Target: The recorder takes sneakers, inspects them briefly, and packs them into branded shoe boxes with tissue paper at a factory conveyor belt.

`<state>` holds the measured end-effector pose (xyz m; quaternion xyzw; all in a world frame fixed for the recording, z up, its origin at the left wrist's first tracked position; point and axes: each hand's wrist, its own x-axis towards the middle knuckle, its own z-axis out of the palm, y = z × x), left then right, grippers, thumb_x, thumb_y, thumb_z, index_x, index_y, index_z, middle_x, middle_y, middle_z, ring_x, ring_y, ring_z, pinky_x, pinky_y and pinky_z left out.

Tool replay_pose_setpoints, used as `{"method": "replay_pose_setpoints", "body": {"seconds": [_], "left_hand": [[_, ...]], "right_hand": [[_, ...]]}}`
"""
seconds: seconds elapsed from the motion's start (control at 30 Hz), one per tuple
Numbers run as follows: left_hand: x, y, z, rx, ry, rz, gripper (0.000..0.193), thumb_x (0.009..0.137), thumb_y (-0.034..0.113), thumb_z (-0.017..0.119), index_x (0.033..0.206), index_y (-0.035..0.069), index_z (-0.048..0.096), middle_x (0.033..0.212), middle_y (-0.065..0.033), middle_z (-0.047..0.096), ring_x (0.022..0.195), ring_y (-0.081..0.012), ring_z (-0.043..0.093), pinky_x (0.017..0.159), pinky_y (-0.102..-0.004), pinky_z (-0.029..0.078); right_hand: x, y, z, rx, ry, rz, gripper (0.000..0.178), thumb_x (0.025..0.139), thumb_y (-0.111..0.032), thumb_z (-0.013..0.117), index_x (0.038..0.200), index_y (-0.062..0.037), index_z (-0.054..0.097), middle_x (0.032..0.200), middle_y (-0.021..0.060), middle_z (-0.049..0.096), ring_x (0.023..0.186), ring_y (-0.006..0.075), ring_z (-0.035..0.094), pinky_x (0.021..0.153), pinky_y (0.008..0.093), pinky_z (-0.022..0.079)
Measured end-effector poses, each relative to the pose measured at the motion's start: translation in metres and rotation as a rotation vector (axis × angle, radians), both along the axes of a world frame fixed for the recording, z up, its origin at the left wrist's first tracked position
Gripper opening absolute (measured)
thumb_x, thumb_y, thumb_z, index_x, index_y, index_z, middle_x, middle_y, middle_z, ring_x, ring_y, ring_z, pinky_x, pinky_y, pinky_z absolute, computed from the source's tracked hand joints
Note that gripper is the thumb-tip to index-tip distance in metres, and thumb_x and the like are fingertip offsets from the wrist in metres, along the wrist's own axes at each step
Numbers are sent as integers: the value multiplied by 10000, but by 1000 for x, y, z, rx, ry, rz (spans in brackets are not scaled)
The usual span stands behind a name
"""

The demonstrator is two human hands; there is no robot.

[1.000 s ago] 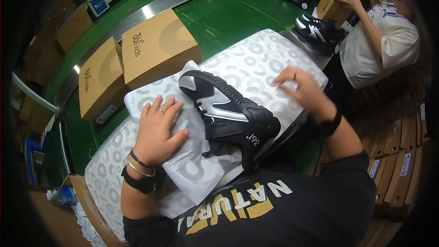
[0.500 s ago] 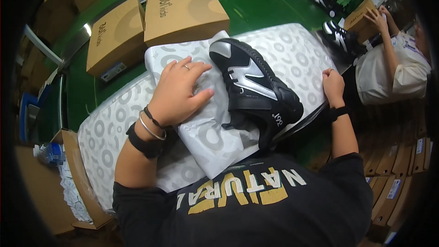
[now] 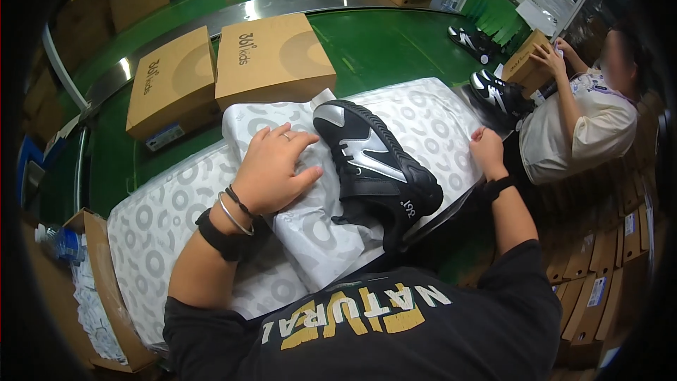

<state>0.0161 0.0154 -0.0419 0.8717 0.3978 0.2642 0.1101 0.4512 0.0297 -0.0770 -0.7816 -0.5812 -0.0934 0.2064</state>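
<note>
A black sneaker with silver panels (image 3: 377,162) lies on its side on a stack of white tissue paper printed with grey rings (image 3: 437,113). Crumpled tissue paper (image 3: 317,240) is gathered along the sneaker's left side, and what it covers is hidden. My left hand (image 3: 275,169) rests on this gathered paper with fingers spread and thumb apart, close to the sneaker but not gripping it. At the right edge of the stack, my right hand (image 3: 486,152) has its fingers curled closed. Whatever is between those fingers cannot be made out.
Two brown shoe boxes (image 3: 271,60) (image 3: 173,88) stand on the green belt (image 3: 395,49) beyond the stack. On the right, a co-worker (image 3: 585,123) handles another box (image 3: 522,63) beside black sneakers (image 3: 497,92). An open carton (image 3: 116,296) with small white packets is at lower left.
My view has tilted up, so the stack and sneaker sit lower and more of the far belt shows. Both hands keep nearly the same places by the sneaker.
</note>
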Motion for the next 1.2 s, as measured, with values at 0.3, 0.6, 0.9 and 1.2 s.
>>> {"method": "replay_pose_setpoints", "body": {"seconds": [0.3, 0.6, 0.9, 1.2], "left_hand": [[-9, -6, 5, -318, -393, 1, 615, 764, 325, 572, 1263, 57, 332, 1080, -157, 535, 994, -255, 498, 871, -355, 335], [-4, -18, 47, -933, -1385, -200, 690, 851, 511, 362, 1302, 27, 168, 1192, -140, 437, 1029, -231, 498, 863, -331, 398], [-26, 1, 37, -649, -1290, 244, 512, 702, -35, 486, 1190, -34, 333, 978, -113, 535, 830, -142, 546, 742, -245, 441], [-60, 49, -25, 166, -69, 711, 389, 757, 150, 566, 1109, 20, 467, 903, -155, 550, 804, -236, 539, 707, -316, 423]], "right_hand": [[-193, -82, 124, 363, -498, 1071, 87, 616, -92, 544, 701, -82, 527, 609, 23, 493, 616, 185, 514, 756, 373, 412], [-238, -91, 85, 252, -825, 1623, 234, 697, -200, 451, 811, -18, 543, 622, 19, 507, 689, 188, 529, 977, 466, 271], [-218, -32, 136, 337, 241, 1978, 132, 734, -131, 543, 799, -22, 577, 679, 51, 556, 683, 190, 539, 828, 458, 385], [-201, 172, 51, -784, 859, 1121, 311, 774, -87, 520, 1077, -17, 523, 965, 35, 569, 897, 102, 506, 788, 259, 396]]}}
